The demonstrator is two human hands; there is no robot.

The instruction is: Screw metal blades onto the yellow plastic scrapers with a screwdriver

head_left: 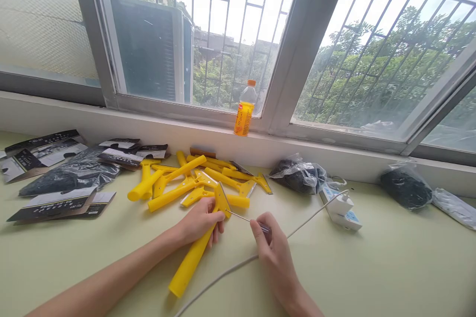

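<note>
My left hand (204,220) is closed around the neck of a yellow scraper (191,262), its long round handle slanting down toward me. In my right hand (272,252) is a screwdriver (240,216), gripped by its handle, which my fingers mostly cover. The thin metal shaft points left, and its tip meets the scraper head near a screw; whether it sits in the screw I cannot tell. Just beyond my left hand lies a loose pile of similar yellow scrapers (171,195), some with metal blades showing.
Black-and-white cardboard packaging (52,205) and a black plastic bag (78,168) lie at the left. A bottle (244,114) stands on the window ledge. Bagged dark bundles (301,176) sit along the back. A power strip (340,208) lies right, its cable (238,265) crossing the table.
</note>
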